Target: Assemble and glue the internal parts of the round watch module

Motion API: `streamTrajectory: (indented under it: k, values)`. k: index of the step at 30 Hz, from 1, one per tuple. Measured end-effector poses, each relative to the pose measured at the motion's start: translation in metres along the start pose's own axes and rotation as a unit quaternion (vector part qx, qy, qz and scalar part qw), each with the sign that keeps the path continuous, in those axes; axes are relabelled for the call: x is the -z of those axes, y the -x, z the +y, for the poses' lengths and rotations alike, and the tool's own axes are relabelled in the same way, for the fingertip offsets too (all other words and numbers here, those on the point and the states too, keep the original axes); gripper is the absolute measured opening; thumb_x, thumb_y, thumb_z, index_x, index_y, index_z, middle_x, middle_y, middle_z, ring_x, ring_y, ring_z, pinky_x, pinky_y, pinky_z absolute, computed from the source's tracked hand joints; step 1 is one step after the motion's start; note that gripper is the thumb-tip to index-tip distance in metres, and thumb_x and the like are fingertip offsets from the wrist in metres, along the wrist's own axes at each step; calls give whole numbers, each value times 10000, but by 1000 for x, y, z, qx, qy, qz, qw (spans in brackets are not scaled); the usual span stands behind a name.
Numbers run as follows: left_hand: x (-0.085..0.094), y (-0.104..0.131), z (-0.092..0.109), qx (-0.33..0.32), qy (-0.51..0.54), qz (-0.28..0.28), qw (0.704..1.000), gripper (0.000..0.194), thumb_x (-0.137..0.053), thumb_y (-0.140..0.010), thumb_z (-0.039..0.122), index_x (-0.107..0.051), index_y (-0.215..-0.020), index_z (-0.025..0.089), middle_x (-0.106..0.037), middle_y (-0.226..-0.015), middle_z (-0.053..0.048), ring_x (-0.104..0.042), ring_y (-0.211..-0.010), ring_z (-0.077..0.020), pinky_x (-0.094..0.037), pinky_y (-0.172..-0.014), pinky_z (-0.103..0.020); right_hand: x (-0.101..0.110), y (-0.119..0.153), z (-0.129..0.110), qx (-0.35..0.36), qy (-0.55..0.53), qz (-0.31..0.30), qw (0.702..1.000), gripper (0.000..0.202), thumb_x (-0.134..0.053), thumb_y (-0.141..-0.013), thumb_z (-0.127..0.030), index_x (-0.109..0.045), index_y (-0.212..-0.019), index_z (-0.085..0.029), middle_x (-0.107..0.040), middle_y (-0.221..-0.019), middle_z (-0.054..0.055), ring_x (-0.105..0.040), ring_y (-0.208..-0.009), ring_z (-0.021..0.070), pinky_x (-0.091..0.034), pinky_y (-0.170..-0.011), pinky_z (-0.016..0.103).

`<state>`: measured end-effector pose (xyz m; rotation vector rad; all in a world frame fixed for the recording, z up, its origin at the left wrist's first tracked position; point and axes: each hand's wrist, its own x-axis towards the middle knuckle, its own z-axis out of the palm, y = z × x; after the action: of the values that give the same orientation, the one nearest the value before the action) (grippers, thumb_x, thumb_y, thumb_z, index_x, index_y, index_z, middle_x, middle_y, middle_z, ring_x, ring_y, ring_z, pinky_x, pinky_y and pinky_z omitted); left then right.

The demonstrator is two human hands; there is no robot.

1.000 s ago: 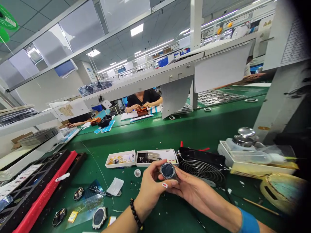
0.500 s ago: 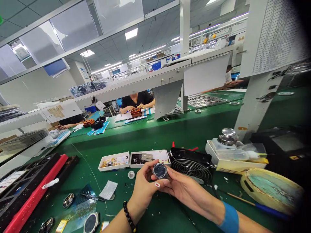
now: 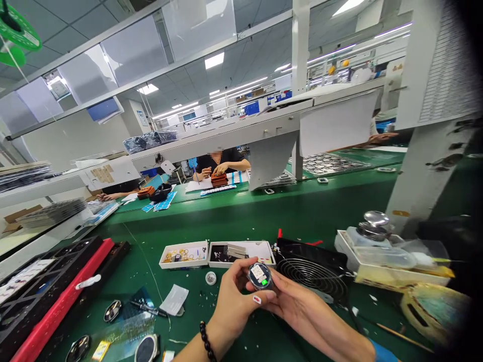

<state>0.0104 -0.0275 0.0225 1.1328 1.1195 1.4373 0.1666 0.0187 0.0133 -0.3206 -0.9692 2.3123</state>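
A round watch case (image 3: 260, 275) is held up over the green bench, its face toward me showing a white printed label and a small bright green patch. My left hand (image 3: 237, 296) wraps round its left side, thumb along the lower edge; a small white and red piece sits on that thumb. From the right, my right hand (image 3: 292, 296) grips the case with its fingers, partly hidden under it. Behind the hands stand a white box of small gold rings (image 3: 183, 255) and a white box with dark and metal parts (image 3: 241, 253).
A black fan with a wire grille (image 3: 311, 274) is behind my right hand. Further right are a tray of bottles (image 3: 392, 261) and a yellowish round dish (image 3: 433, 311). Left lie watch parts (image 3: 146, 348), a pen (image 3: 149, 307) and a black rack with a red bar (image 3: 64, 301). A co-worker (image 3: 221, 163) sits opposite.
The watch case showed a dark glossy face before; now a white label and green patch show. Both hands keep hold of it. The camera view has shifted slightly left.
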Motion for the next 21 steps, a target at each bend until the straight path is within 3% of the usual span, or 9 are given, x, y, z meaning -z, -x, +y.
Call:
streamTrajectory:
  k: [8,13,18,21]
  values:
    - [2,-1,-1,0,4,-8,1000,788,-963,-564,414,-619,-1215,134,-656,-1101,-111,-593,-1021,-231,-445,-923,-296,3,-4,1,-12,10,-8,1000,370,-681,-922,-492,-721,-1203,-254,-657,-1232,87,-586,-1116,261,-454,-1069,402]
    - [6,-3,-3,-11,-5,-48,999,805,-959,-580,409,-602,-1255,158,-630,-1159,-104,-570,-1068,-241,-423,-957,-303,4,-4,-1,-1,16,31,999,431,-729,-880,-506,-723,-1214,-234,-688,-1151,102,-610,-1094,257,-485,-1037,373]
    - [9,-5,-3,-23,2,-33,999,544,-779,-800,529,-673,-1192,167,-634,-1025,-66,-553,-970,-188,-406,-888,-263,8,-4,2,-4,7,30,999,458,-777,-841,-473,-710,-1240,-258,-679,-1207,101,-614,-1137,294,-476,-1067,429]
    - [11,-8,-4,-16,25,-23,999,510,-807,-777,491,-693,-1156,169,-622,-956,-50,-547,-924,-172,-405,-869,-249,12,-4,6,-3,22,39,999,468,-756,-852,-496,-704,-1244,-246,-678,-1215,114,-630,-1126,309,-479,-1059,441]
